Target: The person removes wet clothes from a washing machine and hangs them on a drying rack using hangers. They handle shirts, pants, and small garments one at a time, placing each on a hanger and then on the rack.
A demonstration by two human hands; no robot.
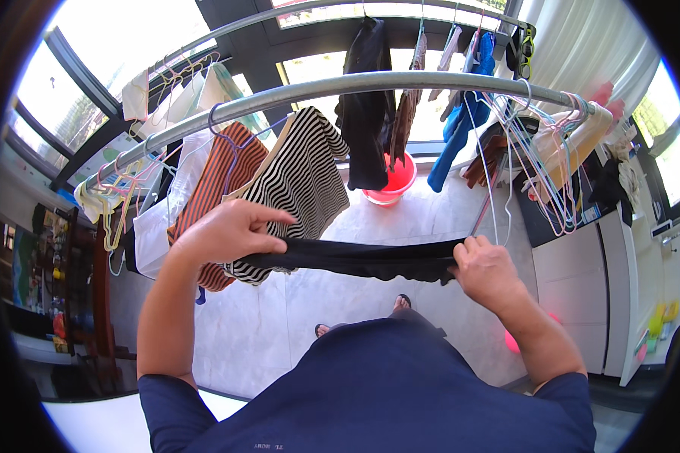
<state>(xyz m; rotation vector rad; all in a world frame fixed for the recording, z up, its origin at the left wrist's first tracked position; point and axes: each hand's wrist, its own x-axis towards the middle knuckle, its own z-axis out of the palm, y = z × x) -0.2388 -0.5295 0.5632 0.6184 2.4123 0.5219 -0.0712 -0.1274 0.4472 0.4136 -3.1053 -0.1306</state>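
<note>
A black garment (368,256) is stretched level between my two hands, its edge slightly gathered along the bottom. My left hand (243,226) holds one end, the thumb on the cloth and the index finger held out above it. The opposite end is pinched in the fingers of my right hand (484,266). Just behind my left hand hangs a black-and-white striped garment (303,175) on a purple hanger (235,147). To its left is an orange-and-dark striped garment (226,164). White wire hangers (490,170) hang beyond my right hand.
A metal rail (340,85) crosses before me at hanging height. Pastel hangers (566,192) crowd its right end, yellow hangers (113,209) its left. Past it hang black trousers (365,113) and a blue garment (459,139). A pink bucket (394,181) stands on the tiled floor (249,334).
</note>
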